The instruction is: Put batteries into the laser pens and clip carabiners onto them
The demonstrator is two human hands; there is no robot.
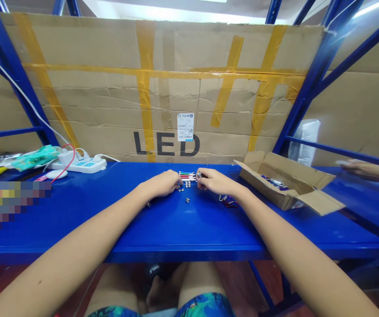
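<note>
My left hand (167, 183) rests on the blue shelf top with its fingers curled down, by the left end of a row of thin coloured sticks with silvery ends (187, 176). Whatever its fingertips hold, if anything, is too small to make out. At the right end of the row, my right hand (208, 181) is closed in a pinch on a small silvery piece (199, 175). Several small round metal parts (188, 184) lie just in front of the sticks, and another metal part (187, 200) sits nearer me. Carabiners (228, 201), red and purplish, lie partly hidden beside my right forearm.
An open cardboard box (275, 196) with metal and coloured items inside stands to the right. At the left are a white power strip (83, 164) with cables and a teal plastic package (35, 157). Tall cardboard (110, 105) closes off the back. Another person's hand (361, 169) shows at far right.
</note>
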